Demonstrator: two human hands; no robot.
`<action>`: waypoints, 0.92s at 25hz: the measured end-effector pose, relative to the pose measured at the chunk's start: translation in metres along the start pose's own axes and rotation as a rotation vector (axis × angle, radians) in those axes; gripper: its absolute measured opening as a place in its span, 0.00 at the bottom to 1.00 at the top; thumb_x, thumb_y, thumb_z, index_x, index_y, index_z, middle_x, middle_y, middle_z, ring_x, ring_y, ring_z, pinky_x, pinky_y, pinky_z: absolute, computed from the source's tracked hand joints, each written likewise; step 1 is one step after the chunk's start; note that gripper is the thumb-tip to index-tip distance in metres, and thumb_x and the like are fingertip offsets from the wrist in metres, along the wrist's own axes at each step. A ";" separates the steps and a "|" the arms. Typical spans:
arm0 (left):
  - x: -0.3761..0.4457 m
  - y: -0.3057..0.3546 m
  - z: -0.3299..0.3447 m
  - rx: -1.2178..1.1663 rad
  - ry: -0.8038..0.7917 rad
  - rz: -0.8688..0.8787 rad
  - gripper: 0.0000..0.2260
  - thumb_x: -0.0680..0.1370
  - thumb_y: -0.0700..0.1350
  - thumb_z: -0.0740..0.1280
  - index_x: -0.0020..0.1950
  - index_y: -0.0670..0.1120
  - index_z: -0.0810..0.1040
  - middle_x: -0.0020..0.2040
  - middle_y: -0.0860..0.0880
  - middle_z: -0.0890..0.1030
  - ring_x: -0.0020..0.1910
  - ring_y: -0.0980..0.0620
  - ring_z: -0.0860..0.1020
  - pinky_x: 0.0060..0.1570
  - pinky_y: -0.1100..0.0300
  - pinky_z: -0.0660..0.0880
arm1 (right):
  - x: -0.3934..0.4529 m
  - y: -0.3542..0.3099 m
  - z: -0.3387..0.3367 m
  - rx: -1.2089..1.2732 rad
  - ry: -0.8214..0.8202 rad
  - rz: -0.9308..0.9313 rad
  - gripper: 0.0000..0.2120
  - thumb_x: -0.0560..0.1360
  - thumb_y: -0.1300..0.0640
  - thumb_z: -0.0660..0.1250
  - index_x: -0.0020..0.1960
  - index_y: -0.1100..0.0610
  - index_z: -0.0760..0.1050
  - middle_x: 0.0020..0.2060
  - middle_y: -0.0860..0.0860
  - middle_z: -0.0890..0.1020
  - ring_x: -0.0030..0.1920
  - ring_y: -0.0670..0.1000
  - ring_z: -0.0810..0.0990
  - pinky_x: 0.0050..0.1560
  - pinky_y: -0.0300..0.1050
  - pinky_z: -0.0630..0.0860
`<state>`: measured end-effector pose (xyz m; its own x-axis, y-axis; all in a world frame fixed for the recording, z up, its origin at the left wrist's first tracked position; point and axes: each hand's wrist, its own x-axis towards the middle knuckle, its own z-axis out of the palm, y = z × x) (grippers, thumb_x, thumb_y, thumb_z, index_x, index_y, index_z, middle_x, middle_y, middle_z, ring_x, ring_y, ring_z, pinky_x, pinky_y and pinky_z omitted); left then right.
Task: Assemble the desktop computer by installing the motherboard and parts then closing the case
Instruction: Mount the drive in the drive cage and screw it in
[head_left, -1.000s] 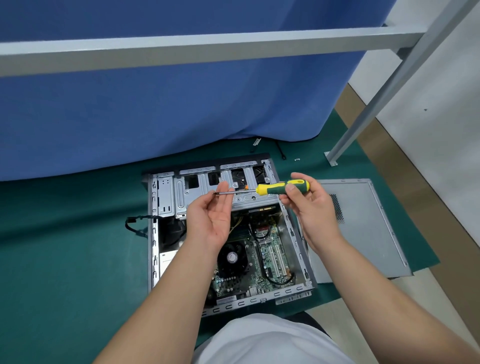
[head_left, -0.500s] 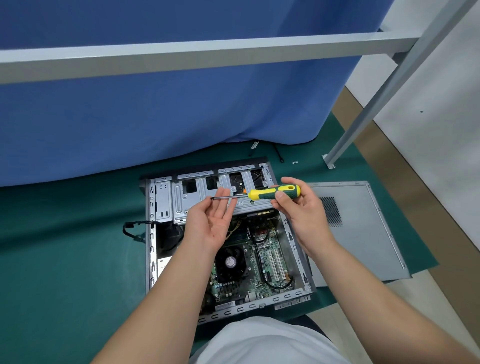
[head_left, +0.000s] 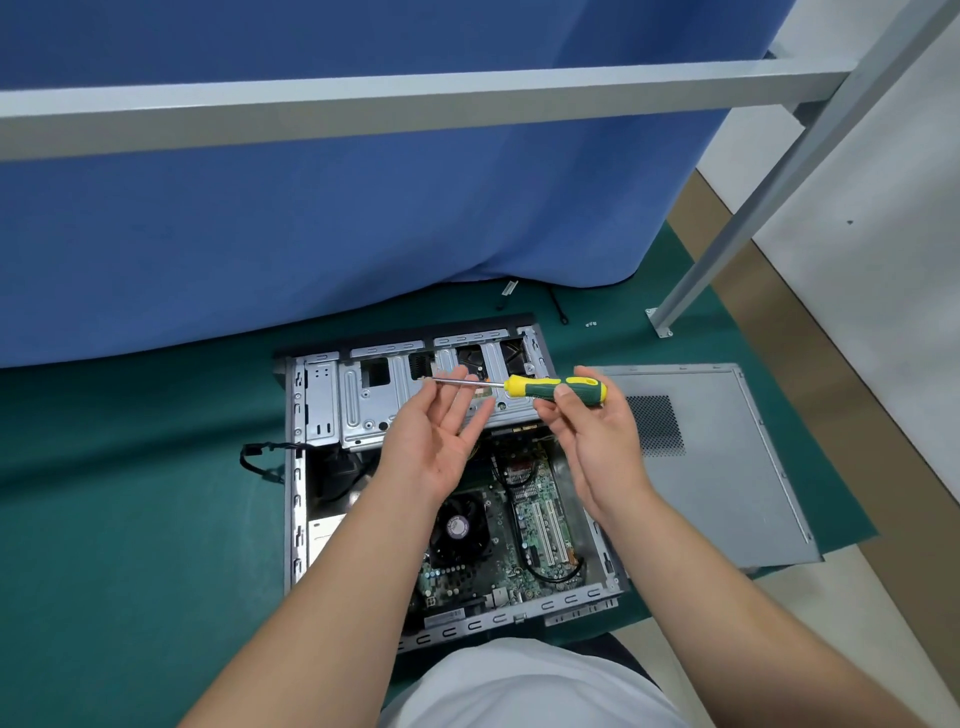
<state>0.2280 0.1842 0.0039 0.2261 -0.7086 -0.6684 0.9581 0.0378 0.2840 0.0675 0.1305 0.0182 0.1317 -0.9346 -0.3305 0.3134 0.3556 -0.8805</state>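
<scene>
1. Desktop computer case (head_left: 311, 415), side off, flat on the green mat (head_left: 130, 519), drive-bay end away from the person
2. Motherboard (head_left: 524, 530) seated in the near half of the case, black CPU fan (head_left: 460, 527) on its left part, white expansion slots (head_left: 545, 530) to the right of the fan
3. Silver drive cage (head_left: 374, 395) filling the far half of the case
4. Right hand (head_left: 592, 441) raised over the right part of the case, thumb and fingers pinching the screwdriver (head_left: 550, 389) by its green and yellow handle
5. Screwdriver level, metal shaft pointing left across the drive cage
6. Left hand (head_left: 441, 436) raised over the middle of the case, palm up, fingers loosely spread, holding nothing; fingertips (head_left: 457, 375) right at the shaft tip, contact not clear
7. Grey side panel (head_left: 727, 467) flat on the mat just right of the case, vent grille toward its left edge
8. Black cable (head_left: 260, 457) looping out past the left wall of the case
9. Small screws (head_left: 590, 323) on the mat beyond the far right corner of the case, near the foot of a grey metal frame (head_left: 727, 234)
10. Blue curtain (head_left: 311, 234) hanging behind the far end of the case
</scene>
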 end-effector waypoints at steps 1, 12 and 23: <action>0.000 -0.003 0.000 0.078 -0.002 0.005 0.10 0.86 0.44 0.62 0.60 0.40 0.78 0.56 0.42 0.86 0.56 0.46 0.85 0.51 0.45 0.84 | 0.003 0.000 -0.001 0.016 0.014 -0.003 0.17 0.80 0.68 0.67 0.67 0.62 0.71 0.52 0.58 0.79 0.45 0.54 0.86 0.49 0.41 0.82; 0.050 0.012 -0.051 2.226 0.008 0.743 0.40 0.77 0.65 0.67 0.82 0.49 0.58 0.84 0.48 0.55 0.83 0.47 0.50 0.81 0.48 0.48 | 0.064 -0.055 -0.006 -0.572 -0.072 -0.295 0.12 0.77 0.52 0.71 0.57 0.48 0.73 0.45 0.45 0.85 0.44 0.53 0.87 0.57 0.58 0.82; 0.066 0.019 -0.064 2.521 0.089 0.633 0.49 0.72 0.80 0.41 0.82 0.53 0.33 0.82 0.54 0.32 0.80 0.53 0.29 0.78 0.45 0.31 | 0.089 -0.070 0.040 -0.875 -0.323 -0.343 0.10 0.74 0.46 0.71 0.52 0.38 0.73 0.44 0.42 0.85 0.42 0.50 0.87 0.55 0.60 0.82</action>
<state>0.2723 0.1832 -0.0782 0.3061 -0.9182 -0.2513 -0.9241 -0.3500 0.1534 0.0953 0.0231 0.0641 0.4543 -0.8907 -0.0168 -0.4046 -0.1895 -0.8946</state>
